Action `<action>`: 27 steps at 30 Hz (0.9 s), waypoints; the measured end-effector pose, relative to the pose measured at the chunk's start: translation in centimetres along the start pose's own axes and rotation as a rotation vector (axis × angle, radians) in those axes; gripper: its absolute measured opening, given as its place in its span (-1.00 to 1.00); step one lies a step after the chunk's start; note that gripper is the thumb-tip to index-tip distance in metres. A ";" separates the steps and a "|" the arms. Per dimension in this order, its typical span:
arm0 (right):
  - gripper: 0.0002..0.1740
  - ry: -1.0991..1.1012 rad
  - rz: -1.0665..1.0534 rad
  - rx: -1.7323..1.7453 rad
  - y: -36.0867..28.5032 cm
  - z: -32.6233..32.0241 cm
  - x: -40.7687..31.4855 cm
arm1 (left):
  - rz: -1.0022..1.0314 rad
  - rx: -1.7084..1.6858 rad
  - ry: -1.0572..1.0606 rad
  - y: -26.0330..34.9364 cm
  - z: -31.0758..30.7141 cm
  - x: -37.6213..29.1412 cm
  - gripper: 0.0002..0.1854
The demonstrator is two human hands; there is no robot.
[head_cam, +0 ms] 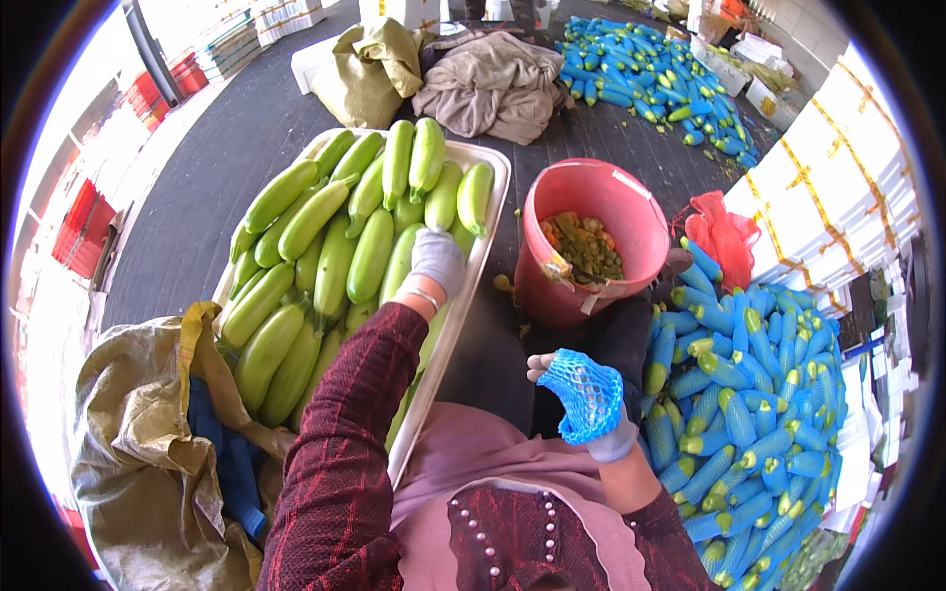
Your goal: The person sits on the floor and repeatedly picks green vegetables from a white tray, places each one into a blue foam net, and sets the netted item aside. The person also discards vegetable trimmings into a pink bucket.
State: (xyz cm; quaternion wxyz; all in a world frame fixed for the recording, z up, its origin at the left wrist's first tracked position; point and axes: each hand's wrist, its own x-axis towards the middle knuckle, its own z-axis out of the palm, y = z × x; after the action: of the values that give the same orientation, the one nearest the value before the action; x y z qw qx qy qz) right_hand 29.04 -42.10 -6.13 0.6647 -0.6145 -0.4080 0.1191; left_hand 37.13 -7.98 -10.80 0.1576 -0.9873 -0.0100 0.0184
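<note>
Pale green zucchini [336, 270] lie heaped in a white tray [494, 221] on my left. My left hand [437, 260], in a pale grey glove, reaches into the tray and rests at the end of a zucchini [443, 198]. Its fingers are hidden beneath the hand, so a grip cannot be made out. My gloved right hand [610, 436] is near my lap with a blue foam net sleeve [584, 395] stretched around it; the fingertips poke out at the left.
A red bucket [543, 277] containing scraps stands ahead. Blue-netted zucchini [739, 428] are piled at my right, with another pile [643, 74] farther off. An open woven sack [140, 443] holding blue sleeves [236, 473] sits at left. White foam boxes [828, 170] are stacked right.
</note>
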 end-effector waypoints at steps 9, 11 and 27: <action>-0.34 0.144 0.263 0.492 0.6 -3.7 -6.4 | -0.045 -0.482 0.079 -4.4 -1.8 -3.6 -0.45; -0.35 0.190 0.277 0.626 1.3 -4.1 -7.4 | -0.060 -0.739 0.091 -5.1 -2.4 -4.4 -0.52; -0.15 0.117 0.473 1.060 1.2 -3.3 -8.4 | -0.184 -0.817 0.193 -4.9 -6.5 -14.9 -0.44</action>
State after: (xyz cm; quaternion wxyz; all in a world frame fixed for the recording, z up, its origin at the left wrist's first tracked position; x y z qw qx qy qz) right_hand 26.36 -49.72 -10.26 0.8582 -0.2781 -0.1072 0.4180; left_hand 22.47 -5.75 -2.63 -0.2451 -0.9608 -0.0898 -0.0938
